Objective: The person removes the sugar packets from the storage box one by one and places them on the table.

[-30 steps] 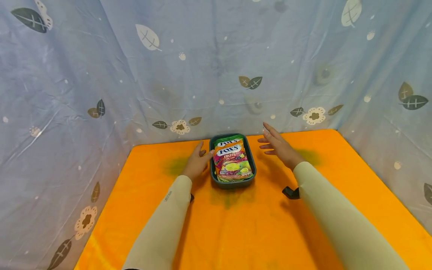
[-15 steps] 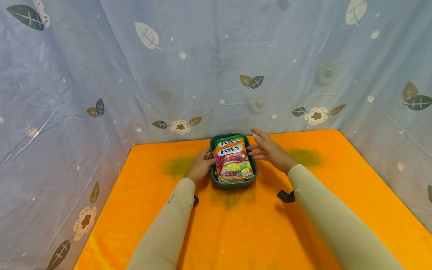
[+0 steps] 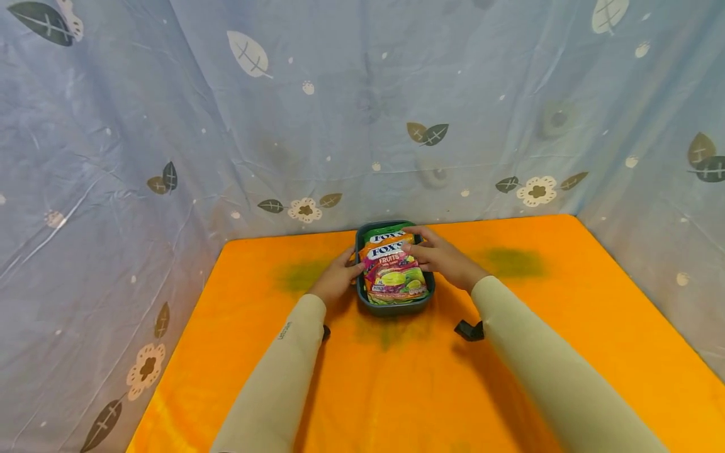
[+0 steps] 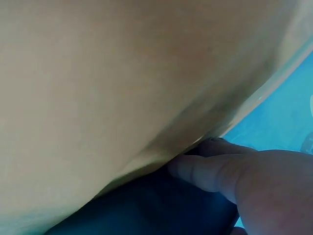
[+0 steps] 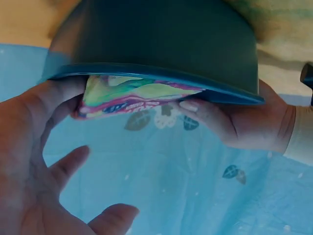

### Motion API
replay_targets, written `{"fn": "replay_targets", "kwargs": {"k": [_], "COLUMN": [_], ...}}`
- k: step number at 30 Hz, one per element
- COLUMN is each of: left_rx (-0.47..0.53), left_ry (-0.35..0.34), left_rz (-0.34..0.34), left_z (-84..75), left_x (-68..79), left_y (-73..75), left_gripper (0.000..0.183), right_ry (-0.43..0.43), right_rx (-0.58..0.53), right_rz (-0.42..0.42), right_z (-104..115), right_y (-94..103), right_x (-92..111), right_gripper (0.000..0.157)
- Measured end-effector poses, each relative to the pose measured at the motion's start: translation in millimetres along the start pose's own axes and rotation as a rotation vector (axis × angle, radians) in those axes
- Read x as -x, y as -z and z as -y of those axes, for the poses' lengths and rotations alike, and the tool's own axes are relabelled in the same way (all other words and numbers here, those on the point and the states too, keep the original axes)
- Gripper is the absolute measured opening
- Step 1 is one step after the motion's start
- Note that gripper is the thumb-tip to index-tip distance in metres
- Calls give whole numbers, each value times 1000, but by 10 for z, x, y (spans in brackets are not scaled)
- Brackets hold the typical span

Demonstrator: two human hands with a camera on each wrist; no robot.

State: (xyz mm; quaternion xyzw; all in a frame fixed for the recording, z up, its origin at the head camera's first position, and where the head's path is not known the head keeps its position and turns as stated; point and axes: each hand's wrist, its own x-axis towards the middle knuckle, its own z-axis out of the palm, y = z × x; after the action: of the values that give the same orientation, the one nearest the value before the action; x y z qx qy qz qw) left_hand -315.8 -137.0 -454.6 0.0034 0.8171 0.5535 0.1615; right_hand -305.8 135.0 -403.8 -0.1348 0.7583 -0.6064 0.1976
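Observation:
A dark grey-blue plastic tub (image 3: pixel 398 310) stands on the orange cloth near the back. In it lie candy bags marked FOX'S: a purple and orange fruits bag (image 3: pixel 392 275) in front, a green bag (image 3: pixel 378 232) behind. My left hand (image 3: pixel 333 280) grips the tub's left rim, thumb over the edge and fingers outside. Over the tub's right rim reaches my right hand (image 3: pixel 446 259), its fingertips at the fruits bag's right edge. In the right wrist view this hand (image 5: pixel 44 142) has spread fingers, some inside the tub beside the bag. The left wrist view shows mostly blurred skin.
An orange cloth (image 3: pixel 374 384) with greenish stains covers the table. Pale blue curtains (image 3: pixel 340 126) with leaf and flower prints close off the back and both sides. Small black wrist attachments (image 3: pixel 469 330) hang beneath the sleeves.
My right hand has moved left and down, from beside the tub to over its right rim and the bags. The left hand has closed onto the left rim.

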Motion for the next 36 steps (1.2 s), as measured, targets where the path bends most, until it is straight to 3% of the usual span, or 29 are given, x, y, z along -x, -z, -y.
{"fn": "replay_targets", "kwargs": {"k": [3, 10, 19, 29, 36], "left_rx": [-6, -12, -6, 57, -47], "left_ry": [-9, -27, -43, -41, -35], "left_rz": [26, 65, 93, 95, 82], "left_z": [-11, 5, 30, 11, -17], "left_x": [1, -24, -56, -12, 18], "left_y": [4, 19, 50, 67, 53], "left_gripper": [68, 71, 72, 67, 69], "right_ry": [-13, 29, 66, 86, 105], "right_rx": [2, 134, 126, -54, -232], "right_rz": [16, 26, -6, 29, 9], "right_z": [-48, -145, -220, -190, -262], "right_y": [-80, -243, -269, -218, -165], "right_x": [-49, -140, -138, -111, -104], "right_gripper": [58, 49, 45, 50, 52]}}
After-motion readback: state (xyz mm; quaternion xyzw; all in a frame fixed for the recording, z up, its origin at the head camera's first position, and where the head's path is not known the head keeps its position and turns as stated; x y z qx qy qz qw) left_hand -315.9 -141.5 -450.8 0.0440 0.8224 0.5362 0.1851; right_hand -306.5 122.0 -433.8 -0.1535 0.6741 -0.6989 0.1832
